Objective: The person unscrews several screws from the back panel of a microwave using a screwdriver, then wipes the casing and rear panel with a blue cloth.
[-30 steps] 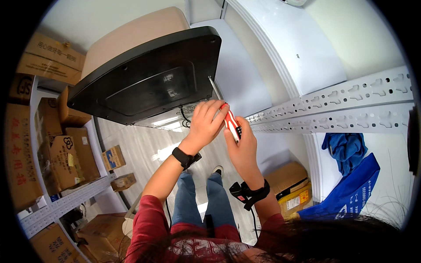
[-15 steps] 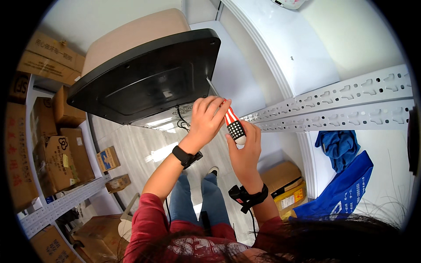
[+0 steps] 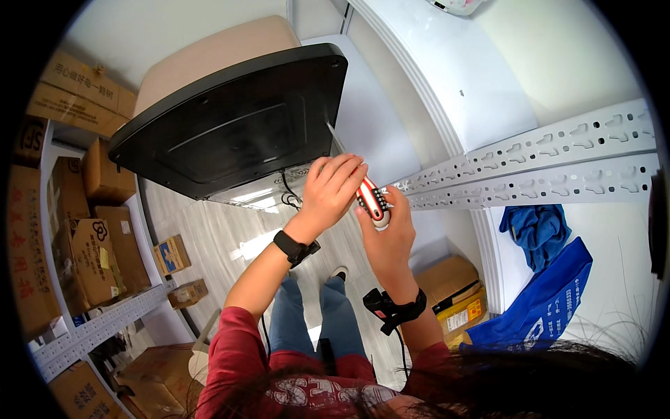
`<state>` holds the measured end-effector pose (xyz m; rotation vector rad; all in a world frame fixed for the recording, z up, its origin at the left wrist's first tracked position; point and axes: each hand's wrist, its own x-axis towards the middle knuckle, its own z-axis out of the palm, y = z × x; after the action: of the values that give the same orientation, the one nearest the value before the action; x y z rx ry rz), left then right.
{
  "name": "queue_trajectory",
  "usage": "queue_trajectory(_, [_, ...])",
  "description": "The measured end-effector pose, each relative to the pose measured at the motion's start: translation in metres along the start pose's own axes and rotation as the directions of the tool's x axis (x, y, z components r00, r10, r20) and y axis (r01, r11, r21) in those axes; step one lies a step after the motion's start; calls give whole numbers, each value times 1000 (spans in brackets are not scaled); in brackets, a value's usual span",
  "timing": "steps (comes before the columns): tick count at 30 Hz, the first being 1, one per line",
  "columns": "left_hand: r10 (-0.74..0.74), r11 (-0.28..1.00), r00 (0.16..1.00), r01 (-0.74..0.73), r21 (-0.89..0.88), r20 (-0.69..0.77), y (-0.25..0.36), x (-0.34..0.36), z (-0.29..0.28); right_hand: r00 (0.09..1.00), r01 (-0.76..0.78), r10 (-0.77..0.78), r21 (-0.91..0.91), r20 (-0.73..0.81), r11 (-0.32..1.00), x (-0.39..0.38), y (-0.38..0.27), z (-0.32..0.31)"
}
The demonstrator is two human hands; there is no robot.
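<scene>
A screwdriver [image 3: 373, 201] with a red, white and black patterned handle slants up and left. Its thin metal shaft runs to the right side of a black panel [image 3: 230, 133], where the tip meets a recess. My left hand [image 3: 329, 190] closes round the shaft and the front of the handle, covering part of both. Lower down, my right hand [image 3: 388, 230] grips the handle's rear end between thumb and fingers. The panel forms the underside of a beige-topped piece [image 3: 216, 59], tilted toward me. Whether a screw sits in the recess cannot be seen.
A black cable [image 3: 287, 188] hangs beneath the panel. Perforated white metal rails [image 3: 558, 146] stand close on the right, above a blue bag [image 3: 537, 307] and a blue cloth [image 3: 536, 234]. Cardboard boxes [image 3: 98, 255] fill shelves on the left; another open box [image 3: 447, 283] is at lower right.
The screwdriver handle has turned about its own axis, so a different side of its pattern faces up. My right fingers have shifted slightly on it; my left hand stays nearly in place.
</scene>
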<state>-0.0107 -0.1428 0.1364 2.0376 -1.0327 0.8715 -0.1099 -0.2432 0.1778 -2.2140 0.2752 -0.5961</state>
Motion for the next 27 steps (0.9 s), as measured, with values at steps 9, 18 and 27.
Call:
queue_trajectory(9, [39, 999, 999, -39, 10, 0, 1, 0, -2, 996, 89, -90, -149, 1, 985, -4, -3, 2])
queue_trajectory(18, [25, 1000, 1000, -25, -12, 12, 2, -2, -2, 861, -493, 433, 224, 267, 841, 2, -20, -4])
queue_trajectory(27, [15, 999, 1000, -16, -43, -13, -1, -4, -1, 922, -364, 338, 127, 192, 922, -1, -17, 1])
